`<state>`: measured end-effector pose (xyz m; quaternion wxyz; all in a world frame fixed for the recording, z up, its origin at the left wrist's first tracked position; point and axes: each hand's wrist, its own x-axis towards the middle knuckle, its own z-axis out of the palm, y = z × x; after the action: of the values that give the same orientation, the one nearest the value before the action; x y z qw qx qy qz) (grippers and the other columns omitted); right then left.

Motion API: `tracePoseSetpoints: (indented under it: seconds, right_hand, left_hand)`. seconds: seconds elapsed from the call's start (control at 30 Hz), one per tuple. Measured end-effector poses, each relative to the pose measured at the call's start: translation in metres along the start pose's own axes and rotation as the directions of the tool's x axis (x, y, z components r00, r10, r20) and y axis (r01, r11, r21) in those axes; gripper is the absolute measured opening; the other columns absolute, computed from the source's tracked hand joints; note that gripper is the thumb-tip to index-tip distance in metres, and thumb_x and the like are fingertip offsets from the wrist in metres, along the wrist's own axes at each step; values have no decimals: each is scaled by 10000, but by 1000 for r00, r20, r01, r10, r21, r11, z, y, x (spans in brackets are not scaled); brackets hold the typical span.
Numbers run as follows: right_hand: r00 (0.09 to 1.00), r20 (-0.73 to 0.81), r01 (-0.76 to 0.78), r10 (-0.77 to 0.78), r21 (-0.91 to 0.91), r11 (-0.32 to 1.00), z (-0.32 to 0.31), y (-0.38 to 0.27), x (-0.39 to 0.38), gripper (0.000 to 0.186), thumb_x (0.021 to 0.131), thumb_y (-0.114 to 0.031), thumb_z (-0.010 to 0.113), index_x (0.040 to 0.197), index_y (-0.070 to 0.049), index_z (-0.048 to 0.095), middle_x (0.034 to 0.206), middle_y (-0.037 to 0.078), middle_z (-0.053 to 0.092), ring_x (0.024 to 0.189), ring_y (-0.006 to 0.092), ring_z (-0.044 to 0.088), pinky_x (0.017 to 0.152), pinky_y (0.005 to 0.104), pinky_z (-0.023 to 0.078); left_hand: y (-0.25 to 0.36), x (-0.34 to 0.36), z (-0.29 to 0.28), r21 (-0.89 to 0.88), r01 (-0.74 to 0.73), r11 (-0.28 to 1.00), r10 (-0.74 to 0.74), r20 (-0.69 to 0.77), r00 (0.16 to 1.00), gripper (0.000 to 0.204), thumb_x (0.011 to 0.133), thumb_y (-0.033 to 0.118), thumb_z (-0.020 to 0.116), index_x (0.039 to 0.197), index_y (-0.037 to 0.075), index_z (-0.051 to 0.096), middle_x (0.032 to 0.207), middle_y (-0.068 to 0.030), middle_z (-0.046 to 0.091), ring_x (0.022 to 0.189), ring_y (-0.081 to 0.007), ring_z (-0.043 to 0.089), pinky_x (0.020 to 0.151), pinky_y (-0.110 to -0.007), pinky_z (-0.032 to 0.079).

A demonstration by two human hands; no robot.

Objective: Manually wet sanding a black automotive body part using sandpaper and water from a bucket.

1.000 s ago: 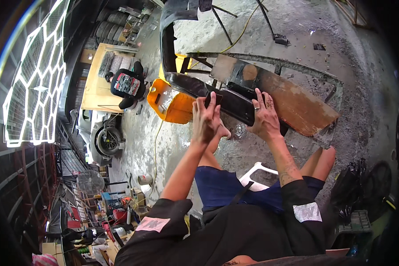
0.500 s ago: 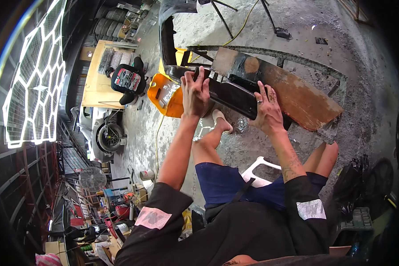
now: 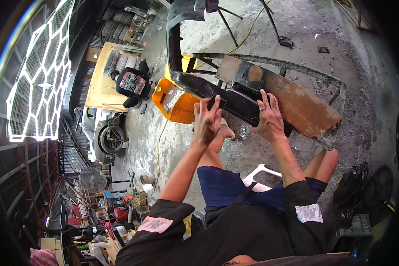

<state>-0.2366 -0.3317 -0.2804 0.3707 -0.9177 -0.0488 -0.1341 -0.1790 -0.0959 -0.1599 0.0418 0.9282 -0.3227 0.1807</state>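
Note:
A long black car body panel (image 3: pixel 235 99) lies across a rusty metal stand (image 3: pixel 297 104) in front of me. My left hand (image 3: pixel 207 120) is raised at the panel's near edge, fingers pinched on a small dark pad (image 3: pixel 215 101) that presses against the panel. My right hand (image 3: pixel 268 119) lies flat on the panel's right part, fingers spread, a ring on one finger. I sit on a white stool (image 3: pixel 260 170) with my knees under the work.
An orange and yellow container (image 3: pixel 175 101) stands left of the panel. Further left are a wooden table (image 3: pixel 99 86) with a black tool bag (image 3: pixel 132 83), a car wheel (image 3: pixel 111 139), and a yellow cable (image 3: pixel 158 148) on the concrete floor. Black items (image 3: pixel 363 195) lie at my right.
My left hand slid away along the panel toward the upper left, then came back toward me. My right hand stayed pressed on the panel.

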Motion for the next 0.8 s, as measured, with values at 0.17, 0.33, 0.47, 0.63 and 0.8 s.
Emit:
tracePoseSetpoints:
  seconds: [0.17, 0.33, 0.47, 0.63, 0.8]
  right_hand:
    - [997, -77, 17, -15, 31, 999, 2, 0, 0, 1073, 548, -292, 1037, 1444, 33, 545, 1744, 220, 304, 1575, 478, 337, 1342, 536, 278]
    - [997, -76, 18, -18, -7, 1000, 6, 6, 2, 1039, 569, -300, 1026, 1433, 21, 546, 1741, 216, 315, 1575, 473, 340, 1342, 537, 281]
    - [997, -78, 20, -20, 2, 1000, 3, 3, 4, 1026, 588, -302, 1019, 1436, 12, 533, 1745, 219, 306, 1578, 472, 338, 1344, 540, 275]
    - [999, -51, 14, -14, -3, 1000, 3, 3, 2, 1048, 569, -302, 1031, 1434, 13, 529, 1747, 223, 300, 1574, 478, 347, 1346, 540, 272]
    - [998, -59, 16, -16, 2, 1000, -5, 1, 6, 1073, 555, -306, 1038, 1445, 14, 530, 1754, 210, 283, 1577, 479, 338, 1352, 529, 267]
  left_hand:
    - [-24, 56, -17, 55, 93, 994, -92, -28, 995, 480, 972, 130, 693, 1450, 79, 680, 1286, -221, 572, 1137, -420, 539, 1021, -501, 456]
    - [-6, -10, -1, -20, -33, 999, 34, 30, 999, 586, 917, 96, 740, 1498, 131, 672, 1310, -218, 567, 1148, -417, 546, 1044, -512, 456]
    - [-23, 36, -17, 44, 71, 997, -69, -51, 996, 512, 956, 119, 709, 1467, 124, 683, 1304, -213, 580, 1120, -422, 545, 1019, -516, 457]
    - [3, -16, 4, 8, 44, 999, -44, -32, 999, 538, 937, 104, 752, 1472, 128, 703, 1260, -200, 603, 1145, -391, 578, 1054, -499, 430]
    - [-19, 41, -18, 13, 118, 993, -117, -69, 991, 485, 975, 113, 705, 1460, 110, 699, 1264, -201, 608, 1163, -407, 562, 1057, -511, 424]
